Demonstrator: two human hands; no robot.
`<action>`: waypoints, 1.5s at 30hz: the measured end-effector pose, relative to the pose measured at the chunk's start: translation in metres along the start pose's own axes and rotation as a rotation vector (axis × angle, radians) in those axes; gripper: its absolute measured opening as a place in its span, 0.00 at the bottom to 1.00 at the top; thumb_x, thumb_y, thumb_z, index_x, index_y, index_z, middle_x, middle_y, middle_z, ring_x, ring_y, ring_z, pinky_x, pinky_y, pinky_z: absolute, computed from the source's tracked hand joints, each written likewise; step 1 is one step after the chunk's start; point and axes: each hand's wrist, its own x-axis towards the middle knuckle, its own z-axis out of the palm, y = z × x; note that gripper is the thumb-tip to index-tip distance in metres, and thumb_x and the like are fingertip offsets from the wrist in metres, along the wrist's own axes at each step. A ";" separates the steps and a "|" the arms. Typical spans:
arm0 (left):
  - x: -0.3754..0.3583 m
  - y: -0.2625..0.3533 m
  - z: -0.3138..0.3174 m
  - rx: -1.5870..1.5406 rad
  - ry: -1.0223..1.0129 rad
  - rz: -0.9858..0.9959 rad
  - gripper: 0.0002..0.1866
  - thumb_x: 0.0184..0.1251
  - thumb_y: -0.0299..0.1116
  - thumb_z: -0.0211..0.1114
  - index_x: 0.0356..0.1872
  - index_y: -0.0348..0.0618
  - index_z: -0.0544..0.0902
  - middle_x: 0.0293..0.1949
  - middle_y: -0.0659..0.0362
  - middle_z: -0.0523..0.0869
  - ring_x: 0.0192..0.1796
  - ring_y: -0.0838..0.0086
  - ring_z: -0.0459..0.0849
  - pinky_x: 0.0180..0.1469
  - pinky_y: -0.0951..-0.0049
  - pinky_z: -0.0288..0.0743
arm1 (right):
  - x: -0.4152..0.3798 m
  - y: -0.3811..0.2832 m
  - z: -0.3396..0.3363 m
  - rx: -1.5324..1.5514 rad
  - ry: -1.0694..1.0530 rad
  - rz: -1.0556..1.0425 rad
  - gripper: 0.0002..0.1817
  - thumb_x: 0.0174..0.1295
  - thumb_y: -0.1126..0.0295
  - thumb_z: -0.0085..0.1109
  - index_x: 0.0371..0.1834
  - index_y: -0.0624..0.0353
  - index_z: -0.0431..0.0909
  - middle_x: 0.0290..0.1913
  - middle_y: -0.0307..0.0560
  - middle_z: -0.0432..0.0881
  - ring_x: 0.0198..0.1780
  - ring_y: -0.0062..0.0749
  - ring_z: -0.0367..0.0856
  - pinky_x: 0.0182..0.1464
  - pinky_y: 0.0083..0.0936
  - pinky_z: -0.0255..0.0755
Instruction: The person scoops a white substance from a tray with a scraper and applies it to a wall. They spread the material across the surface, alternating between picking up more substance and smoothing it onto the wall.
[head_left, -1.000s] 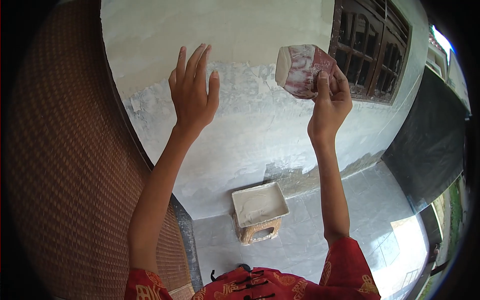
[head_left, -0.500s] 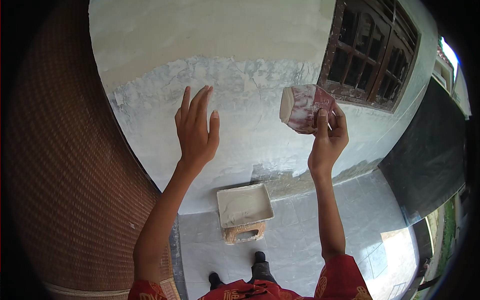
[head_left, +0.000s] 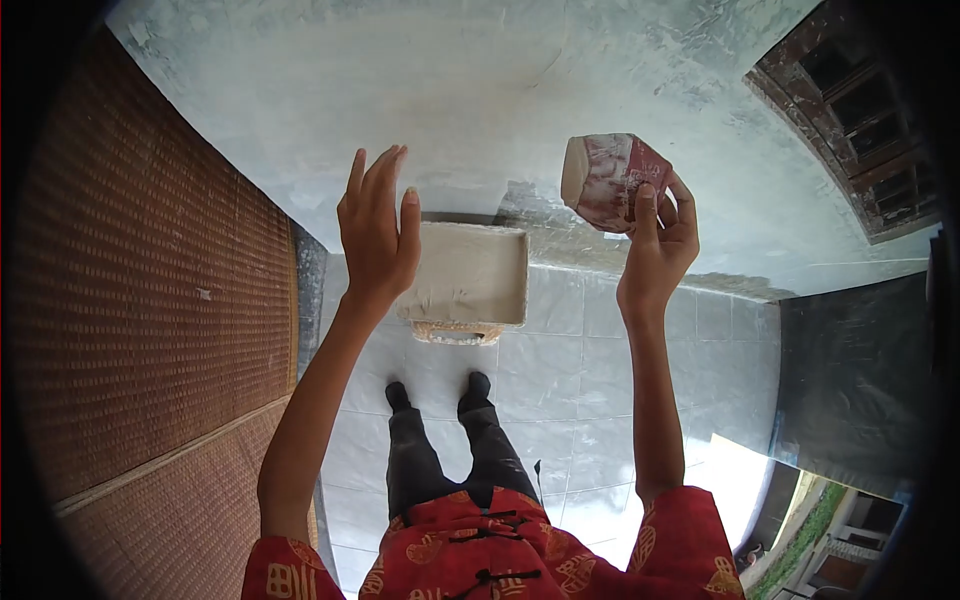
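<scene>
My right hand (head_left: 655, 260) grips a dark red putty scraper (head_left: 608, 180), thumb on its near face and fingers behind. White filler smears the scraper's face, and a thick pale band of it lines the left edge. Held up in front of the wall (head_left: 450, 90), my left hand (head_left: 376, 235) is open and holds nothing, its fingers pointing upward. Below, a shallow tray (head_left: 525, 280) contains pale wet filler (head_left: 465, 270). It rests on a small filler-splashed stool (head_left: 455, 333), and my left hand overlaps its left side in this view.
A woven panel (head_left: 180, 290) rises along the left. Grey tiles (head_left: 545, 375) cover the floor under my feet. A brown-framed window (head_left: 860, 120) is at upper right, with a black sheet (head_left: 850, 370) below it. The wall's foot has a bare grey patch (head_left: 560, 235).
The view has tilted downward, so the tray, floor and my legs appear higher in it. Both hands keep nearly the same pose, the scraper still in the right.
</scene>
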 end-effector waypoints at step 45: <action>-0.317 -0.151 0.210 -0.090 -0.440 -0.780 0.62 0.48 0.49 0.82 0.74 0.25 0.50 0.74 0.35 0.58 0.73 0.44 0.65 0.71 0.55 0.65 | -0.191 0.387 0.045 -0.665 -0.865 0.178 0.13 0.63 0.81 0.56 0.47 0.55 0.83 0.41 0.50 0.88 0.41 0.48 0.88 0.40 0.39 0.80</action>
